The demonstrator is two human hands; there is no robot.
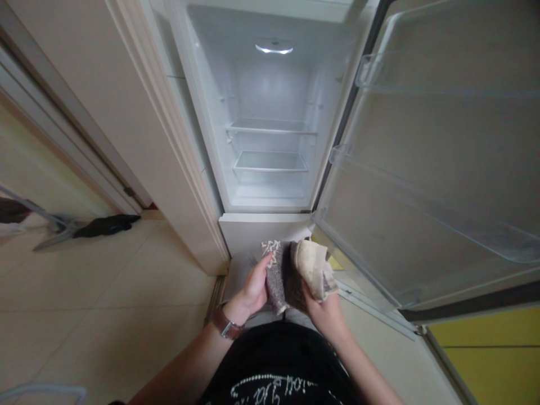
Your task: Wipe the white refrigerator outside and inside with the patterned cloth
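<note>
Both of my hands hold a folded cloth (276, 284), grey-brown with a pale pattern on its left part and a cream-coloured fold on its right. My left hand (252, 289), with a brown watch strap at the wrist, grips the cloth's left edge, thumb on top. Around the lower right part of the same cloth, my right hand (323, 312) is closed, its fingers partly hidden by the folds. Just beyond the cloth stands an open refrigerator (274, 90), lit inside by a lamp at the top, with glass shelves (272, 161) in it.
The refrigerator door (439, 157), with clear door bins (464, 219), swings out along the right. A door frame (139, 129) rises close on the left. On the tiled floor (105, 315) at far left lies a dark object (108, 225). Yellow panels (489, 349) show at lower right.
</note>
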